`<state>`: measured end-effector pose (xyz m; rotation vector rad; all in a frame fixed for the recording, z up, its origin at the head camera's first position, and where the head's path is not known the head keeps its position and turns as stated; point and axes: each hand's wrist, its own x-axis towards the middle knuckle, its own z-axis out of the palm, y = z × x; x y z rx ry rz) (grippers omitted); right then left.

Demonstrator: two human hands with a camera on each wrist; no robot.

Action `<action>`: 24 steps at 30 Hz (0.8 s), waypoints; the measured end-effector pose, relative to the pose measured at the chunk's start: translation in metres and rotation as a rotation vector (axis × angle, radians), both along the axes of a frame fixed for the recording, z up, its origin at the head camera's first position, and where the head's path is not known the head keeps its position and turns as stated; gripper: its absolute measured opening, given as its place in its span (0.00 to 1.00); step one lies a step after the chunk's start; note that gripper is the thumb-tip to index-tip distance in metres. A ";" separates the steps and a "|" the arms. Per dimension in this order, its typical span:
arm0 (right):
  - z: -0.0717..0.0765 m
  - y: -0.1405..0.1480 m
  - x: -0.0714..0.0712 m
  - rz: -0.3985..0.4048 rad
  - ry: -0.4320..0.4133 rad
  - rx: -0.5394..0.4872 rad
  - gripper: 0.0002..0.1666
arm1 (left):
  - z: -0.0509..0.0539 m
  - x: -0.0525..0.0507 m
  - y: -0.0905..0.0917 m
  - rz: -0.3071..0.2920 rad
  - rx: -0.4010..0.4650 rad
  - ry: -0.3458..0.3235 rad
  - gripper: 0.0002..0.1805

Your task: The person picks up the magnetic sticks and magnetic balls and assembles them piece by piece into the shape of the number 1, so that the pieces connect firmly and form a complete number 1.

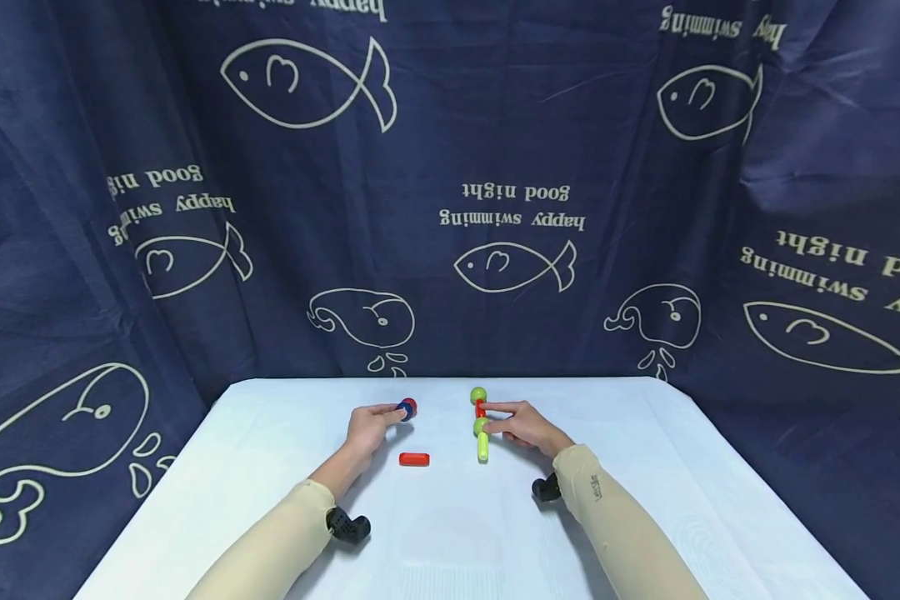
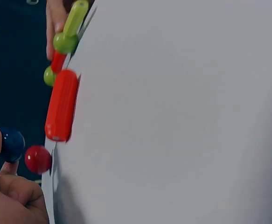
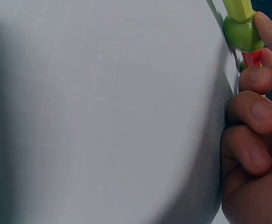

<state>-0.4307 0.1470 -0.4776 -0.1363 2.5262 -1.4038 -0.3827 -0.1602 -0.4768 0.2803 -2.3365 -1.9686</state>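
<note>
My left hand point(image 1: 367, 427) pinches a blue ball point(image 2: 12, 145) between thumb and finger. Beside it is a red ball point(image 2: 38, 159); whether the two touch I cannot tell. A joined piece runs away from me on the right: a yellow-green rod point(image 1: 483, 447) nearest, a green ball point(image 1: 482, 426), a red rod point(image 1: 480, 409) and another green ball point(image 1: 478, 395) at the far end. My right hand point(image 1: 527, 426) holds this piece, its thumb on the nearer green ball point(image 3: 243, 33) and a finger at the red rod, the other fingers curled.
A loose red rod point(image 1: 414, 459) lies on the white table point(image 1: 450, 517), nearer to me than the balls and between the hands. Behind the table's far edge hangs a dark blue curtain point(image 1: 420, 150) with fish drawings.
</note>
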 end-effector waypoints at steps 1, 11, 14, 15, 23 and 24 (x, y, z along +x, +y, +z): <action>0.001 0.000 0.001 0.002 -0.001 0.002 0.33 | 0.000 0.002 0.002 -0.005 0.001 0.005 0.20; 0.003 0.001 0.004 0.022 0.000 -0.020 0.33 | 0.002 0.017 0.017 -0.041 0.022 -0.006 0.20; 0.003 0.000 0.003 0.020 0.000 -0.017 0.34 | 0.003 0.021 0.021 -0.055 0.040 -0.008 0.21; 0.003 0.000 0.003 0.016 -0.001 -0.016 0.33 | 0.003 0.022 0.023 -0.060 0.045 -0.004 0.21; 0.004 -0.001 0.004 0.008 -0.006 -0.010 0.33 | 0.007 0.035 0.032 -0.086 0.012 0.024 0.21; 0.004 -0.001 0.004 0.008 -0.006 -0.010 0.33 | 0.008 0.037 0.033 -0.084 0.006 0.025 0.21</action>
